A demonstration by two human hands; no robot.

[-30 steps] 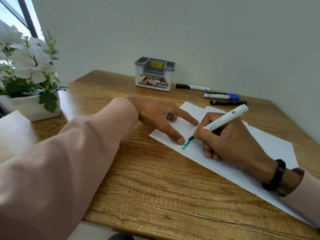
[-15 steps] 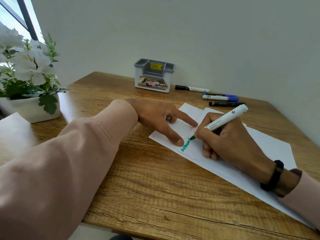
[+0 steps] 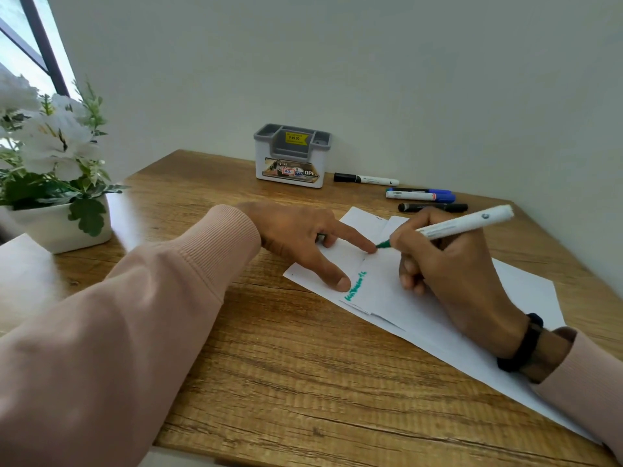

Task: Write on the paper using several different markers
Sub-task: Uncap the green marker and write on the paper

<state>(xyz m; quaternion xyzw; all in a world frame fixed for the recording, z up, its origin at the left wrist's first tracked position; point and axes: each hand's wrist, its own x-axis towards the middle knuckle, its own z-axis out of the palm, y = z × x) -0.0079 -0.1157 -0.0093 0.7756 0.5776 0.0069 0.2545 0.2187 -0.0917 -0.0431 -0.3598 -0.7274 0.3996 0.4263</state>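
White paper sheets (image 3: 381, 291) lie slanted on the wooden table, with a short line of green writing (image 3: 356, 286) near their left edge. My left hand (image 3: 303, 241) rests flat on the paper, thumb and forefinger spread beside the writing, and something small and dark shows under its fingers. My right hand (image 3: 448, 264) grips a white marker with a green tip (image 3: 462, 224). The tip sits just off the paper by my left forefinger, above the writing.
Several capped markers lie at the back: a black-capped white one (image 3: 365, 179), blue ones (image 3: 419, 194) and a black one (image 3: 433, 207). A grey-and-white pen holder (image 3: 291, 156) stands by the wall. A white pot with flowers (image 3: 57, 183) is at the left.
The marker tip has moved from the end of the green writing up and away to beside my left forefinger. My left hand stays pressed on the paper.
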